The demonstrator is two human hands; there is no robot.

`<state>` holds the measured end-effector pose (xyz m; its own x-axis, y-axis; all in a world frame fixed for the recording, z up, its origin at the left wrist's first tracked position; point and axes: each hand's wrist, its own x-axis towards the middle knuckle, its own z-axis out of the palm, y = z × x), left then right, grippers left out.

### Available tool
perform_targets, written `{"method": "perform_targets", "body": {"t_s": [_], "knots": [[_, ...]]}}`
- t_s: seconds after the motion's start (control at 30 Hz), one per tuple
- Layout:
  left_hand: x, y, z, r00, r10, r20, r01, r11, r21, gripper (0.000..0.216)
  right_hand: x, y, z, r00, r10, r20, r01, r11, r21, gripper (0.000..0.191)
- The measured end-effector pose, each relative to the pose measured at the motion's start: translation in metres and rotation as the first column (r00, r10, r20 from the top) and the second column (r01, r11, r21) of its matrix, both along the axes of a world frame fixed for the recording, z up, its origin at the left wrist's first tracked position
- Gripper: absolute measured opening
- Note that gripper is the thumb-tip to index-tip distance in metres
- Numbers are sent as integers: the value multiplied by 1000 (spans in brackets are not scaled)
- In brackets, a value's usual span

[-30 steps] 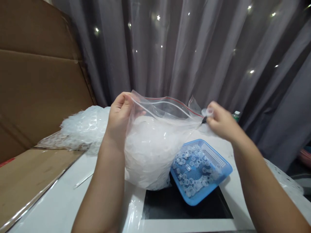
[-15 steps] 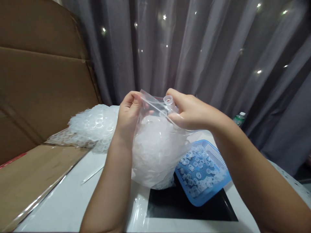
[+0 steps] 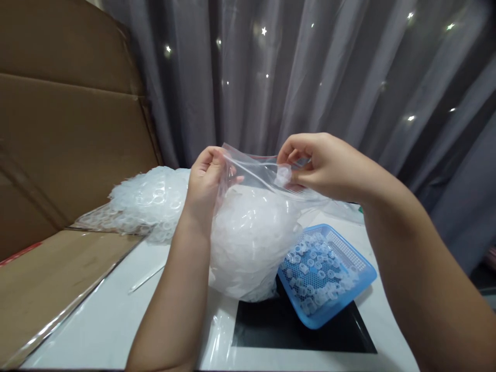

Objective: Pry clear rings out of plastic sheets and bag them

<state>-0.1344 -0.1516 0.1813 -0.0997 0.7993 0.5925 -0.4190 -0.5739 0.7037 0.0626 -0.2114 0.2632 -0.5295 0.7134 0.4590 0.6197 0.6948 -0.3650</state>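
A clear zip-top plastic bag (image 3: 251,248), bulging with whitish translucent pieces, stands in the middle of the table. My left hand (image 3: 207,173) is closed on the left edge of its mouth, thumb against the film. At the right side of the mouth, my right hand (image 3: 313,163) pinches a small translucent plastic cap (image 3: 283,175); whether it also grips the film I cannot tell. Just right of the bag, a blue mesh basket (image 3: 366,281) contains several similar small caps, scattered over its bottom.
Another clear bag (image 3: 151,194) of translucent pieces lies at the left on a cardboard box (image 3: 70,134). A thin white stick (image 3: 146,279) rests on the white table (image 3: 96,320). Beneath the basket is a black flat panel (image 3: 302,330). A grey curtain (image 3: 244,77) hangs behind.
My right hand has shifted right and turned, its fingers now bent around the cap, which sits further right and lower. The bag's mouth looks stretched wider. My left hand has stayed put.
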Motion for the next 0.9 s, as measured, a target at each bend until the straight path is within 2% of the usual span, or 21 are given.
{"method": "perform_targets", "body": {"t_s": [0.07, 0.13, 0.2, 0.27, 0.33, 0.43, 0.5, 0.57, 0.63, 0.7, 0.8, 0.9], "knots": [[0, 0, 0, 1000, -10, 2, 10, 1000, 2, 25, 1, -2, -1, 995, 101, -1, -101, 995, 2, 15], [-1, 2, 0, 1000, -13, 5, 13, 1000, -14, 25, 5, -5, 0, 989, 149, -26, -148, 989, 27, 18], [-3, 5, 0, 1000, 5, -2, -5, 999, -43, 24, 13, -10, -2, 987, 83, -138, -70, 993, 95, 21], [-7, 9, -2, 999, 38, -21, -40, 996, -82, 23, 26, -13, -11, 956, -40, -289, 81, 988, 129, 22], [-11, 12, -4, 997, 69, -36, -73, 990, -122, 23, 38, -13, -29, 916, -127, -381, 164, 984, 65, 25], [-13, 14, -6, 994, 97, -51, -105, 981, -165, 26, 46, -6, -66, 861, -157, -484, 125, 987, -98, 30], [-13, 15, -6, 993, 99, -71, -111, 975, -191, 29, 45, 0, -87, 773, -166, -613, 105, 985, -135, 25], [-12, 15, -6, 990, 103, -92, -120, 969, -216, 31, 41, 5, -98, 660, -166, -733, 111, 986, -123, 22], [-14, 16, -7, 987, 122, -105, -143, 964, -223, 31, 39, 8, -100, 573, -152, -805, 107, 988, -110, 25], [-18, 18, -8, 981, 148, -128, -175, 958, -227, 29, 39, 8, -97, 531, -147, -835, 80, 989, -124, 32], [-26, 20, -9, 961, 211, -180, -247, 946, -212, 22, 45, 3, -92, 526, -170, -833, 49, 984, -170, 40], [-29, 20, -9, 924, 320, -209, -351, 927, -132, 17, 49, -1, -94, 534, -187, -824, 47, 980, -192, 40]]}}
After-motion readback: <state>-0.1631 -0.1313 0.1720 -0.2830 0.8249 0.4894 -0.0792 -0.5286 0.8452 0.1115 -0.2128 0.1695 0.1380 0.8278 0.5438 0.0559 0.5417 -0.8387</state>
